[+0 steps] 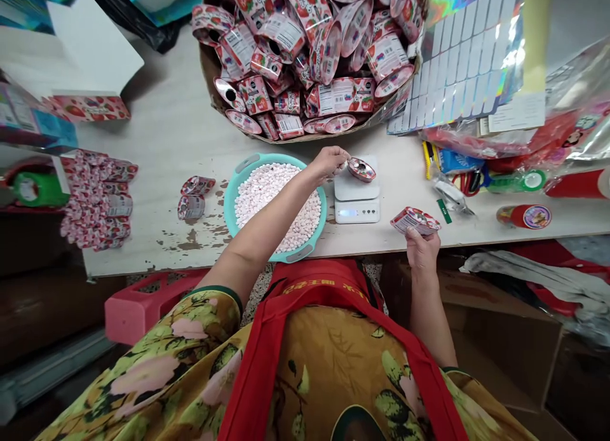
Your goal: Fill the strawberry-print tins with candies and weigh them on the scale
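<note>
My left hand (330, 162) reaches across a turquoise basket (229, 206) of small pale pink candies (257, 190). Its fingertips are pinched together at the left edge of an open candy packet (362, 170) on a white kitchen scale (357, 190). Whether they grip that edge or a small candy, I cannot tell. The scale's display is lit, but its figures are too small to read. Off to the right, my right hand (423, 247) holds a red and white strawberry-print packet (415, 220) between thumb and fingers, just over the table's front edge.
Behind the scale stands a cardboard box (210, 85) heaped with printed packets. Two packets (191, 207) stand left of the basket, with stacked packets (98, 199) farther left. Label sheets (462, 66), scissors (469, 182), a tape roll (532, 180) and a jar (524, 216) lie right.
</note>
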